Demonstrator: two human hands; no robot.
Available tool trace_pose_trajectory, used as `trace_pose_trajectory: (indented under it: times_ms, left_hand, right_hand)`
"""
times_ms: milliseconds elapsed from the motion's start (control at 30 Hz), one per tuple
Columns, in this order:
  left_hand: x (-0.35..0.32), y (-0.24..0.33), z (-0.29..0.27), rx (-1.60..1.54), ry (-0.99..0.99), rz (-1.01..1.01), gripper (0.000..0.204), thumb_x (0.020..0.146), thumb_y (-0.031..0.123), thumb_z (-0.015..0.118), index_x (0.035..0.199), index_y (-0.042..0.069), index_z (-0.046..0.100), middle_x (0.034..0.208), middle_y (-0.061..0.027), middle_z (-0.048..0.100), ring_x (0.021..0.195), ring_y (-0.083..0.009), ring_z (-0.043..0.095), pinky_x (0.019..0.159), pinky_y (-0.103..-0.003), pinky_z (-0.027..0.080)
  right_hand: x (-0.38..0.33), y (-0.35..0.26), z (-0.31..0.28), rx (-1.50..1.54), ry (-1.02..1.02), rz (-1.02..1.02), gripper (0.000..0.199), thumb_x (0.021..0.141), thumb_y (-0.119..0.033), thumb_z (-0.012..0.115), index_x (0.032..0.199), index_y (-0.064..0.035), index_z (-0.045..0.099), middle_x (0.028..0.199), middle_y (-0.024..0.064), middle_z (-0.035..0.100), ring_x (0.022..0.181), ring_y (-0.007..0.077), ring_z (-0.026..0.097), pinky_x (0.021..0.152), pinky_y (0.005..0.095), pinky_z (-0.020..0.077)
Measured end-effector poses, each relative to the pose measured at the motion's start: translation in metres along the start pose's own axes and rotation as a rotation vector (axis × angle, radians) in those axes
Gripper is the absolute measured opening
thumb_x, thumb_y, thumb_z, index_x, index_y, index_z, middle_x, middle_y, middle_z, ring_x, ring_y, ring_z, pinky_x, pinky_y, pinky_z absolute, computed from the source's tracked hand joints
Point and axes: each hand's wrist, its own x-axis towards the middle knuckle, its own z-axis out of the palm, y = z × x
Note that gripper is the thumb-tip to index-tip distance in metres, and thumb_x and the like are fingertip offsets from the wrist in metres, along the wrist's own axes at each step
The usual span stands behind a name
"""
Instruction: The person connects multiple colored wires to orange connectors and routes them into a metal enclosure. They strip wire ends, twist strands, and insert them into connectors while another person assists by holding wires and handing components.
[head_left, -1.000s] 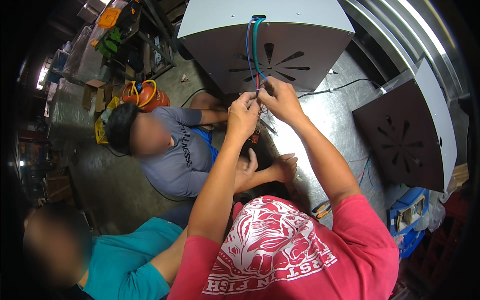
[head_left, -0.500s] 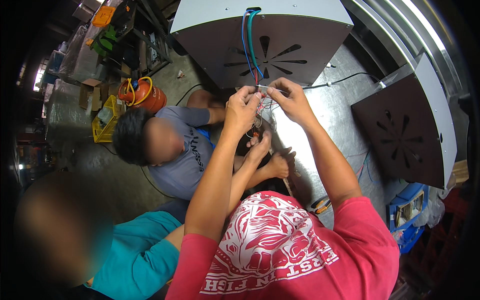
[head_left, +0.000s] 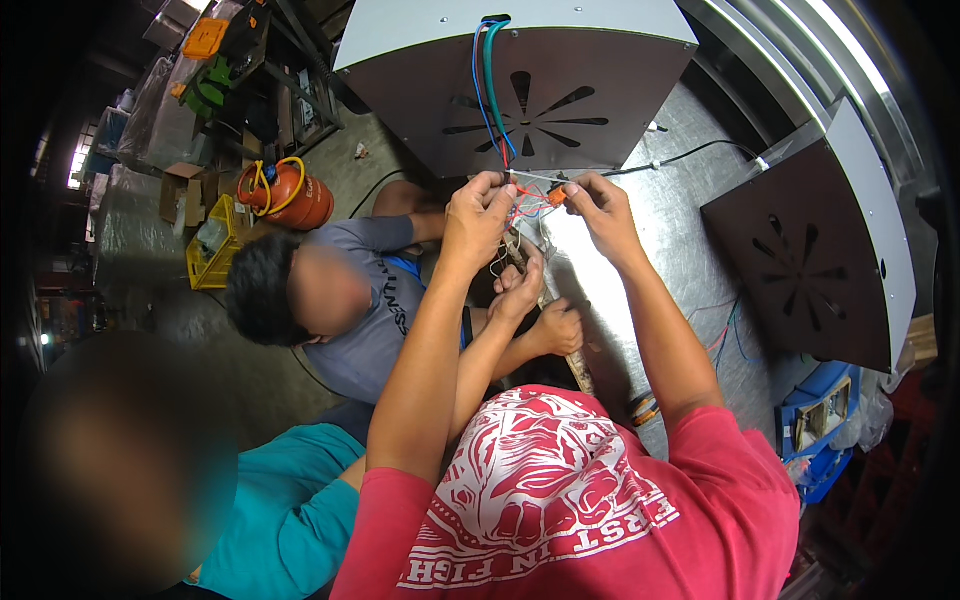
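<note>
My left hand [head_left: 480, 218] pinches the bundle of thin wires [head_left: 503, 150] where they hang from a blue wire and a green cable [head_left: 491, 80]. A thin white strip [head_left: 537, 177], like a cable tie, sticks out rightward from that pinch. Between the thumb and fingers of my right hand [head_left: 606, 215] is a small orange connector [head_left: 557, 196], with red wires running toward my left hand. Just below, a co-worker's hand [head_left: 519, 292] is close to the loose wire ends, and another hand [head_left: 557, 330] rests by a narrow strip.
Ahead stands a large dark-and-white cabinet [head_left: 425, 90] with petal-shaped vents; a similar cabinet [head_left: 800, 260] is at right on the metal table [head_left: 660, 290]. Two people sit close on my left. An orange gas cylinder [head_left: 300, 203], a yellow crate [head_left: 205, 265] and blue bins [head_left: 820, 400] lie farther out.
My right hand has left the white strip, shifted right and slightly down, and now grips the orange connector. My left hand keeps its pinch. The view has shifted a little.
</note>
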Motion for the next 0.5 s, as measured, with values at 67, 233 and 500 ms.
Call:
trace_pose_trajectory:
  times_ms: [67, 233, 500]
  left_hand:
    - [0.0, 0.0, -0.002, 0.016, -0.001, -0.003, 0.025, 0.099, 0.018, 0.065, 0.111, -0.003, 0.066, 0.088, -0.0036, 0.072, 0.076, -0.0047, 0.059, 0.067, -0.022, 0.048]
    - [-0.001, 0.002, -0.006, 0.006, 0.001, -0.023, 0.027, 0.098, 0.019, 0.066, 0.112, -0.004, 0.066, 0.09, -0.0044, 0.073, 0.079, -0.0058, 0.06, 0.072, -0.023, 0.048]
    - [-0.002, 0.007, -0.009, 0.002, -0.002, -0.046, 0.029, 0.098, 0.021, 0.066, 0.112, -0.004, 0.066, 0.093, -0.0054, 0.074, 0.084, -0.007, 0.062, 0.077, -0.024, 0.049]
  right_hand:
    - [-0.006, 0.005, -0.004, 0.034, 0.049, 0.011, 0.023, 0.099, -0.021, 0.064, 0.096, 0.0014, 0.066, 0.078, 0.0022, 0.063, 0.073, 0.0091, 0.056, 0.068, 0.0256, 0.0471]
    - [-0.026, 0.028, -0.017, 0.012, 0.158, 0.106, 0.023, 0.099, -0.022, 0.064, 0.095, 0.0011, 0.066, 0.077, 0.0023, 0.062, 0.071, 0.0093, 0.055, 0.068, 0.0258, 0.0475]
    - [-0.06, 0.094, -0.047, -0.37, 0.141, 0.289, 0.026, 0.096, -0.022, 0.062, 0.091, 0.0033, 0.067, 0.075, 0.0111, 0.066, 0.07, 0.0181, 0.062, 0.069, 0.0338, 0.0495]
